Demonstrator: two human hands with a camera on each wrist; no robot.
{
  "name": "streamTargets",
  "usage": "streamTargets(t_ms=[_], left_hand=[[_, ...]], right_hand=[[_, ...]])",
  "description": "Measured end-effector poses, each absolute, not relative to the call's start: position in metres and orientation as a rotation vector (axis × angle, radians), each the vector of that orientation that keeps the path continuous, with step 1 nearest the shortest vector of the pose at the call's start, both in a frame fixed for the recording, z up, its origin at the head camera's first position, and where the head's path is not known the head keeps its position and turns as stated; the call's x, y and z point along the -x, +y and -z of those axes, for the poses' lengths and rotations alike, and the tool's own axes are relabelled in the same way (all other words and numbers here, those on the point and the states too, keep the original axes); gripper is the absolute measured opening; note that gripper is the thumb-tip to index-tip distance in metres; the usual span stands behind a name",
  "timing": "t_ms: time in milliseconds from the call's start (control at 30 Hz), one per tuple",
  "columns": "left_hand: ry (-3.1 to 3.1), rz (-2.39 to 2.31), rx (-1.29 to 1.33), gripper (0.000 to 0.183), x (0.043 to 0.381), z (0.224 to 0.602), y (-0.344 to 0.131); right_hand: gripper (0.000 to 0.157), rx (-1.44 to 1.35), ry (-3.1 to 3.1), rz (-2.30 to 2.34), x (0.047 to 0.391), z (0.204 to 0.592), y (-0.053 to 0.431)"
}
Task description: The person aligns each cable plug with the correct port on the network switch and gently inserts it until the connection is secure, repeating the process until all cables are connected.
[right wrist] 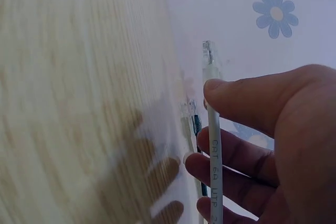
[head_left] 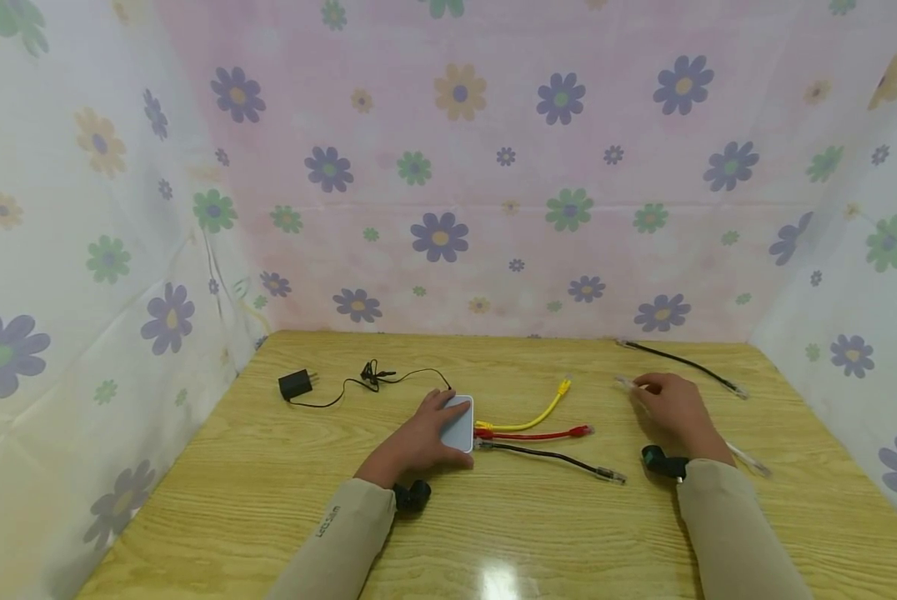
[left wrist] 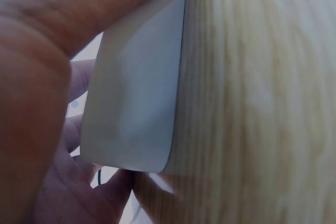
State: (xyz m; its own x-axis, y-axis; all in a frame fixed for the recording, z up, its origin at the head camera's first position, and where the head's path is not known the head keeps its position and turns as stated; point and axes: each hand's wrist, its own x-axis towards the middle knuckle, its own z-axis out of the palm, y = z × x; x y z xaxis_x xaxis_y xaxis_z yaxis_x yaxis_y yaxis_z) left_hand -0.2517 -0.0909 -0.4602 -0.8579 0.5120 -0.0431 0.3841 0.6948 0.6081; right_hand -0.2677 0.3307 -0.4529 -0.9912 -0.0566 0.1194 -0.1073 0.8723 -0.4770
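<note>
A small white network switch [head_left: 458, 427] lies on the table, with my left hand [head_left: 423, 435] gripping it between thumb and fingers. From its right side run a yellow network cable [head_left: 533, 421], a red network cable [head_left: 536, 436] and a black network cable [head_left: 546, 453]. In the left wrist view the smooth face of the switch [left wrist: 134, 85] fills the space beside my thumb. My right hand [head_left: 674, 407] pinches a white network cable [right wrist: 214, 145] just behind its clear plug [right wrist: 208, 53]. Lettering on that cable reads "CAT 6A UTP".
Another black network cable [head_left: 684, 362] lies at the back right. A black power adapter [head_left: 295, 384] at the left has its thin cord [head_left: 351, 382], partly bundled, reaching the back of the switch. Flowered cloth [head_left: 493, 183] hangs behind the table [head_left: 328, 475] and at both sides.
</note>
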Motion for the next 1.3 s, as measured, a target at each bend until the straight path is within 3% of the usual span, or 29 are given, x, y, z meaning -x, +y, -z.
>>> streamTargets(t_ms=[600, 1300], left_hand=[[2.687, -0.905, -0.701, 0.089, 0.25, 0.457, -0.09], [2.693, -0.903, -0.705, 0.09, 0.251, 0.459, -0.09]], right_hand=[[0.043, -0.077, -2.912, -0.861, 0.273, 0.447, 0.314], [0.035, -0.167, -2.862, -0.892, 0.274, 0.443, 0.289]])
